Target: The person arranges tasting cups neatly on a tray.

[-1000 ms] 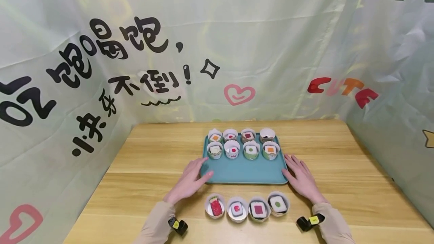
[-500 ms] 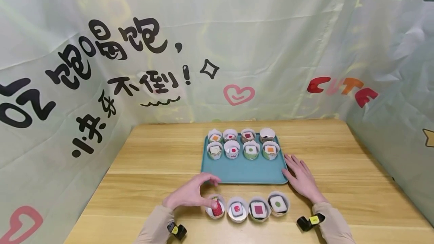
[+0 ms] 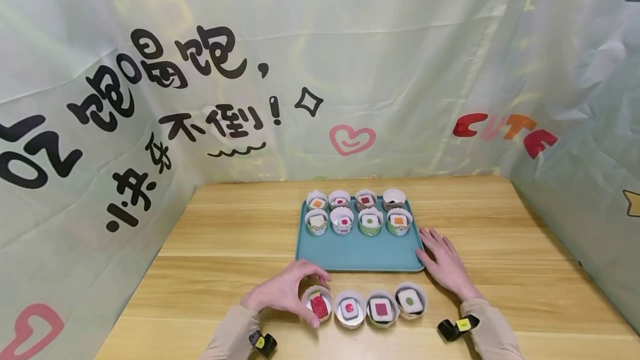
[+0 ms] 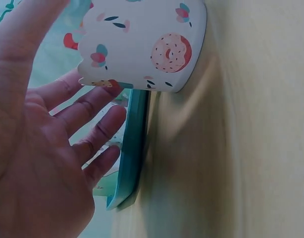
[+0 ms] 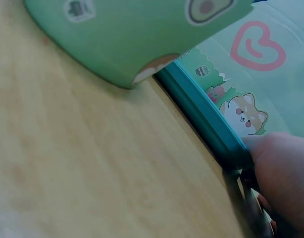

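Observation:
My left hand [image 3: 285,290] curves around the leftmost paper cup [image 3: 327,295] of the near row, thumb at the front and fingers behind. Inside that cup lies a red piece [image 3: 318,305] with a green end. In the left wrist view the cup [image 4: 137,54] shows a donut print, and the fingers [image 4: 100,131] stretch past it, loosely bent. My right hand [image 3: 446,263] lies at the right edge of the blue tray [image 3: 360,254], fingers straight and thumb at the rim. The right wrist view shows that hand [image 5: 285,173] by the tray's corner.
Further right in the near row stand cups holding a pink-centred piece [image 3: 350,308], a dark-red-square piece [image 3: 382,309] and a green-dotted piece [image 3: 410,301]. Several filled cups [image 3: 370,230] fill the tray's back half. A printed cloth [image 3: 410,71] hangs behind the wooden table [image 3: 235,221].
My left hand has left the tray's left edge and come back toward me to the leftmost near cup, its thumb lowering to the cup's front. The right hand stays put.

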Action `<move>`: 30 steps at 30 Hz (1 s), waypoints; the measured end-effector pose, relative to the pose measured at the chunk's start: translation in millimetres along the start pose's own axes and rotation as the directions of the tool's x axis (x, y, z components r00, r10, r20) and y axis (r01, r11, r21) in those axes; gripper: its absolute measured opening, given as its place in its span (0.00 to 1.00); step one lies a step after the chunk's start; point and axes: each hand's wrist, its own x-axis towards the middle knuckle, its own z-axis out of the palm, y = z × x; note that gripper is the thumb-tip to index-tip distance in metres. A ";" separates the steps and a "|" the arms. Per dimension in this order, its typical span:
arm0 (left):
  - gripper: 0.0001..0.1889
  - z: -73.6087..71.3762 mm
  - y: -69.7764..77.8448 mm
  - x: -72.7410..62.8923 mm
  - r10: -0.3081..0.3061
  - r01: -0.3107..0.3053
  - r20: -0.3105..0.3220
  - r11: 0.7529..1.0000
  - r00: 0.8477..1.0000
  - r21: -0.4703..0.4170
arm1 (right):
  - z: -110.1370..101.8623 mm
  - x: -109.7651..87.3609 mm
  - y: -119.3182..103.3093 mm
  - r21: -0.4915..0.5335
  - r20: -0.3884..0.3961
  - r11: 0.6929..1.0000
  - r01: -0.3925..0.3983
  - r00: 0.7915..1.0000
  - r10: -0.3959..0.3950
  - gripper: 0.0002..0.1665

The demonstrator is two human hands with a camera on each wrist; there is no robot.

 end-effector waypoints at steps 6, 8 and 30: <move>0.42 2.9 1.6 -0.5 0.009 -0.009 -0.001 0.998 1.000 0.066 | -0.3 0.0 -0.5 0.000 -0.004 1.000 0.004 1.000 -0.004 0.32; 0.41 3.5 1.7 -0.7 0.015 -0.015 -0.002 0.997 1.000 0.074 | -0.4 0.0 -0.8 -0.002 -0.006 1.000 0.006 1.000 -0.006 0.31; 0.36 9.3 1.0 -4.6 -0.050 0.054 -0.030 0.987 0.998 0.150 | 2.0 0.9 1.5 0.003 -0.012 1.000 0.009 1.000 -0.009 0.32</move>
